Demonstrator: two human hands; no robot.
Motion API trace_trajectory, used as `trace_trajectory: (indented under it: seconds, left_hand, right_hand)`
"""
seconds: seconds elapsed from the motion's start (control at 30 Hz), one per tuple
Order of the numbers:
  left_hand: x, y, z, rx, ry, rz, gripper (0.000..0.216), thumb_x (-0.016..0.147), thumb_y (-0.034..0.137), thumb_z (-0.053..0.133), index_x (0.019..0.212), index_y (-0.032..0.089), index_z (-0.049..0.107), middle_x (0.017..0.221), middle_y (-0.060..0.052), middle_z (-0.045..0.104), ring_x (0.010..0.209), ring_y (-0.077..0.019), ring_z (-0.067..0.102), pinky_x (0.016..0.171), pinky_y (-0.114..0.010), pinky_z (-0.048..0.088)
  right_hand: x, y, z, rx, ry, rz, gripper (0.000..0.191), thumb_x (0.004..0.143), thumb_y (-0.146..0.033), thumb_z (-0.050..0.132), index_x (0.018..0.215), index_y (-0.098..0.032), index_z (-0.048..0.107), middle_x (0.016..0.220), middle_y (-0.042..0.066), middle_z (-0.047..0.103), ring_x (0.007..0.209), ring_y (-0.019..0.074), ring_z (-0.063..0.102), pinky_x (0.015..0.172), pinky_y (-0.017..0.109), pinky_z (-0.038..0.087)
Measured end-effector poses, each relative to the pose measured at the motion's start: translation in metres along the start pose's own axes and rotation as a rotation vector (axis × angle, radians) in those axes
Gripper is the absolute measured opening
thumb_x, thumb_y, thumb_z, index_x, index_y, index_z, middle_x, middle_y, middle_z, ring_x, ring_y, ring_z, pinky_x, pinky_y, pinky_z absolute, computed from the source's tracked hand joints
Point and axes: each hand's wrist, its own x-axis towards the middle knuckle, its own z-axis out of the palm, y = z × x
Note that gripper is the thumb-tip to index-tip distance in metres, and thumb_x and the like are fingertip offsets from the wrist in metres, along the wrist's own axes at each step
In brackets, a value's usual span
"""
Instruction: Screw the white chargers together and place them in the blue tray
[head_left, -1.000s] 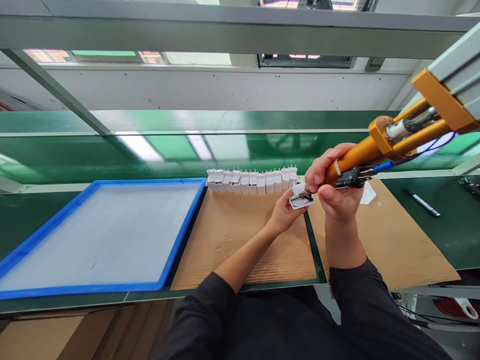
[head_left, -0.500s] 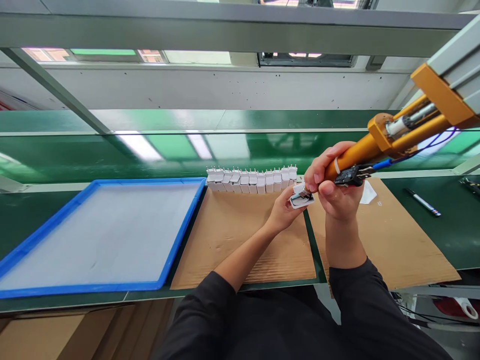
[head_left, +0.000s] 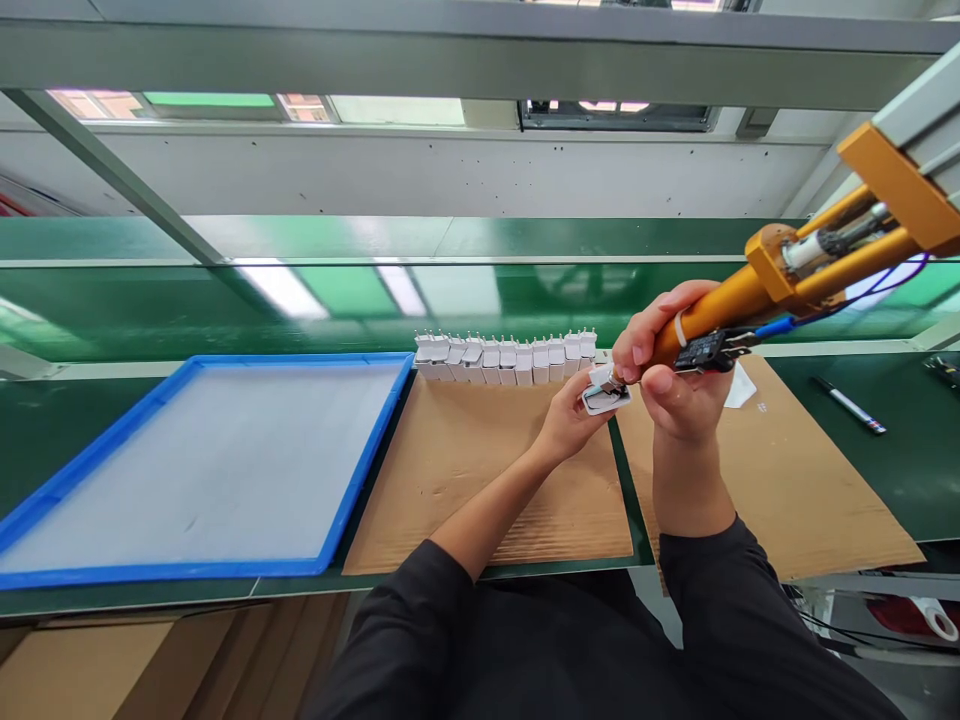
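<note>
My left hand [head_left: 568, 420] is closed around a small white charger housing [head_left: 606, 400], its open side turned up toward me and something inside it. The fingers of my right hand [head_left: 679, 370] wrap round an orange cylindrical tool [head_left: 724, 308] that slants down from the upper right. A black switch block [head_left: 705, 351] with a blue lead sits along the tool's underside. The metal tip of the tool meets the housing; exactly where it touches is hard to see. Behind my left hand, several white plug chargers [head_left: 506, 360] stand in a row with their pins up.
A blue-rimmed white tray [head_left: 330, 500] lies at the left. Cardboard sheets [head_left: 450, 470] cover the bench in the middle and at the right. A white scrap [head_left: 741, 386] and a marker pen [head_left: 847, 404] lie to the right. A metal beam [head_left: 450, 65] crosses overhead.
The whole view has shifted very slightly. Both hands, the housing and the tool keep the same positions relative to each other.
</note>
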Motion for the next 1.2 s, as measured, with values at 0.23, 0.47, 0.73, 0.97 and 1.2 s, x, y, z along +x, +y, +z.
trace_trajectory:
  seconds: [0.23,0.47,0.73,0.97,1.2]
  left_hand:
    - [0.0,-0.002,0.0,-0.056,-0.004,0.016,0.056,0.076,0.042,0.075,0.124,0.017,0.06,0.119,-0.011,0.064,0.11,-0.025,0.061,0.096,-0.036,0.05]
    - [0.001,-0.002,0.0,-0.035,-0.018,-0.013,0.057,0.076,0.045,0.075,0.124,0.019,0.059,0.119,-0.01,0.064,0.109,-0.0235,0.061,0.093,-0.034,0.051]
    - [0.001,0.005,-0.002,-0.005,-0.021,-0.111,0.05,0.075,0.039,0.075,0.118,0.018,0.06,0.111,-0.007,0.067,0.101,-0.0205,0.063,0.087,-0.029,0.052]
    - [-0.004,0.005,-0.033,0.119,-0.096,-0.224,0.036,0.08,0.036,0.07,0.11,0.017,0.064,0.105,-0.006,0.069,0.099,-0.0206,0.064,0.09,-0.031,0.049]
    - [-0.021,-0.012,-0.088,0.487,-0.188,-0.387,0.043,0.075,0.03,0.072,0.116,0.02,0.065,0.114,-0.008,0.069,0.106,-0.0273,0.062,0.095,-0.04,0.048]
  right_hand:
    - [0.001,0.0,0.0,0.096,-0.027,-0.086,0.043,0.074,-0.044,0.077,0.105,-0.03,0.05,0.07,-0.005,0.049,0.057,0.0111,0.05,0.049,0.026,0.047]
    - [0.002,-0.001,0.0,0.011,-0.027,-0.088,0.041,0.076,-0.051,0.073,0.105,-0.034,0.05,0.069,-0.006,0.049,0.054,0.0123,0.048,0.048,0.029,0.044]
    - [0.0,0.004,-0.004,-0.085,-0.01,-0.063,0.049,0.074,-0.061,0.071,0.109,-0.035,0.048,0.071,-0.003,0.049,0.065,0.0171,0.058,0.053,0.032,0.05]
    - [0.007,0.003,-0.012,-0.03,-0.079,-0.106,0.042,0.076,-0.047,0.075,0.106,-0.029,0.051,0.071,-0.005,0.049,0.056,0.0108,0.053,0.049,0.027,0.048]
    - [0.018,0.007,-0.037,-0.113,-0.108,-0.028,0.038,0.076,-0.037,0.078,0.105,-0.027,0.055,0.074,-0.004,0.058,0.063,0.0114,0.058,0.054,0.026,0.051]
